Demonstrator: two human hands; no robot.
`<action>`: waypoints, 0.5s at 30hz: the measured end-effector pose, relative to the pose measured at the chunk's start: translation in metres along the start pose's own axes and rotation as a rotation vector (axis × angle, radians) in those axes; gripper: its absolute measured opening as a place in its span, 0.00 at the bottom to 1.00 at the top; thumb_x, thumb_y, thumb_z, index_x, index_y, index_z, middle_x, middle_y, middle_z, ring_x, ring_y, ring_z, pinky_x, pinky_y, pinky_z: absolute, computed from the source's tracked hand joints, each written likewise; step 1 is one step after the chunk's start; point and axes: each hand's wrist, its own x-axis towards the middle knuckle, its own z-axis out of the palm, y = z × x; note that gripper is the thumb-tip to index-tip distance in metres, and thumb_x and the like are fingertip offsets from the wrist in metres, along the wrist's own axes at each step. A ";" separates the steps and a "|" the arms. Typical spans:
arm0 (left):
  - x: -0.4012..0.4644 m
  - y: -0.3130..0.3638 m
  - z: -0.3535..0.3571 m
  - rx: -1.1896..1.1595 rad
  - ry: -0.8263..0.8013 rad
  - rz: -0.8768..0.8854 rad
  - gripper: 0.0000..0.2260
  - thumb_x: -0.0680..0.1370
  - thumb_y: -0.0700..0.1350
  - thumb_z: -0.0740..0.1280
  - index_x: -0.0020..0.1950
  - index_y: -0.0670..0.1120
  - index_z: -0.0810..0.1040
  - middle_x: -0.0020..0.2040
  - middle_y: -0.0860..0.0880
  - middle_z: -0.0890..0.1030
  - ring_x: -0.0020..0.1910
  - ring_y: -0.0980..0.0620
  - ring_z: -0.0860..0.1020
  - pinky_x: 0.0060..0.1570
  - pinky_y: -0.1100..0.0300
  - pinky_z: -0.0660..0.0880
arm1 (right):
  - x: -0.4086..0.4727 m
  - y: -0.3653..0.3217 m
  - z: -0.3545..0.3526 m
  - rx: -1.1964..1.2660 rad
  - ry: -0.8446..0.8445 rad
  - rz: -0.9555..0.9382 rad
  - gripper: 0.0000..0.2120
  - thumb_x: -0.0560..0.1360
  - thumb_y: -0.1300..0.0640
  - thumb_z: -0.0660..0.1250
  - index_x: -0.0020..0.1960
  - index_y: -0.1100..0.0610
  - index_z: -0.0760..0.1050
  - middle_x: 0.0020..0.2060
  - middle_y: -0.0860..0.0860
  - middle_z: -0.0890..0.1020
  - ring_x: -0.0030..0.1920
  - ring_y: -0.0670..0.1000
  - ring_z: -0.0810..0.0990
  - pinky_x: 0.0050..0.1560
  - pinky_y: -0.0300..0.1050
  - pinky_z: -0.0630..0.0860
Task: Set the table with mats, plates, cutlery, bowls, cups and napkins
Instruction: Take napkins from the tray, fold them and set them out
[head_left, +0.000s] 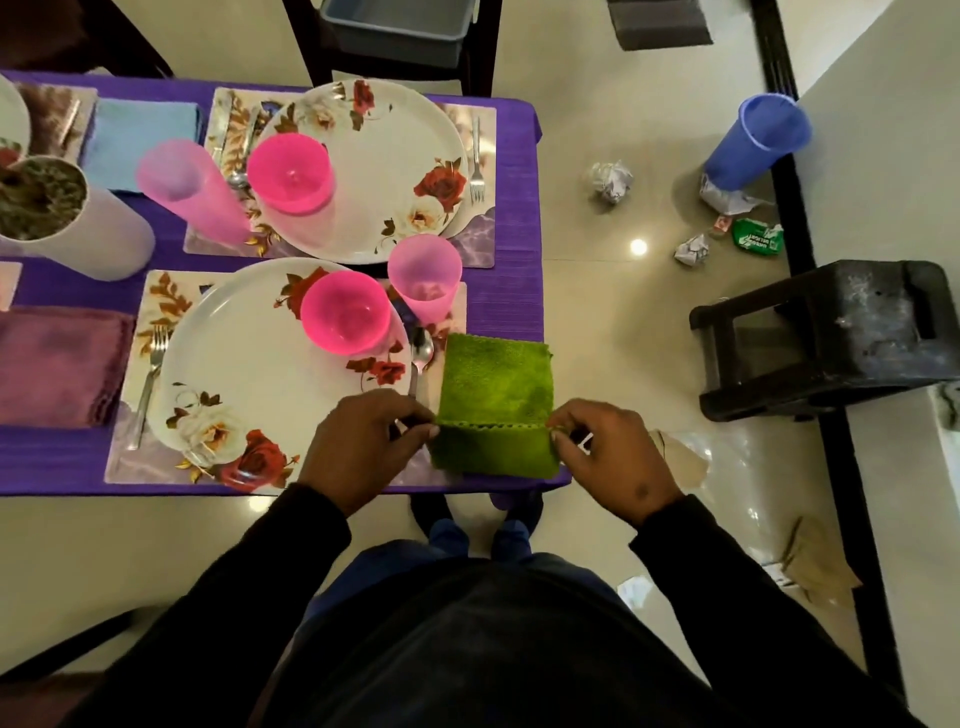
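Observation:
A green cloth napkin (496, 395) lies at the near right corner of the purple table (519, 291), partly folded over on itself. My left hand (358, 447) pinches the left end of its folded edge, and my right hand (605, 452) pinches the right end. Left of the napkin sits a floral plate (249, 374) on a mat (130, 457), with a pink bowl (345, 319), a pink cup (425, 275), a spoon (421, 353) and a fork (150, 374). A second setting behind has a plate (384, 161), bowl (289, 171), cup (192, 189) and fork (476, 161).
A purple napkin (57, 364) and a blue napkin (140, 140) lie at the left. A white container (67, 218) stands near them. On the floor to the right are a blue cup (753, 140), crumpled paper (610, 179) and a black stool (831, 332). A grey bin (400, 31) rests on the far chair.

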 end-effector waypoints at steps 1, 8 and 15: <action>0.008 0.002 0.001 0.000 0.030 -0.010 0.03 0.75 0.47 0.76 0.48 0.52 0.86 0.42 0.55 0.84 0.36 0.59 0.78 0.40 0.56 0.77 | 0.008 0.001 -0.001 -0.008 0.036 0.004 0.04 0.75 0.58 0.68 0.46 0.51 0.80 0.39 0.43 0.81 0.39 0.45 0.78 0.43 0.45 0.77; 0.065 0.006 0.019 0.052 0.197 -0.136 0.06 0.76 0.51 0.74 0.49 0.50 0.87 0.43 0.51 0.86 0.40 0.51 0.81 0.43 0.55 0.78 | 0.060 0.013 0.003 -0.024 0.156 0.111 0.02 0.75 0.58 0.69 0.47 0.53 0.80 0.43 0.46 0.82 0.37 0.45 0.77 0.45 0.43 0.77; 0.094 0.001 0.042 0.104 0.155 -0.214 0.10 0.79 0.50 0.69 0.54 0.47 0.85 0.45 0.46 0.86 0.45 0.45 0.83 0.45 0.53 0.79 | 0.090 0.026 0.017 -0.031 0.155 0.205 0.04 0.77 0.59 0.68 0.49 0.55 0.80 0.44 0.50 0.83 0.42 0.50 0.79 0.48 0.49 0.79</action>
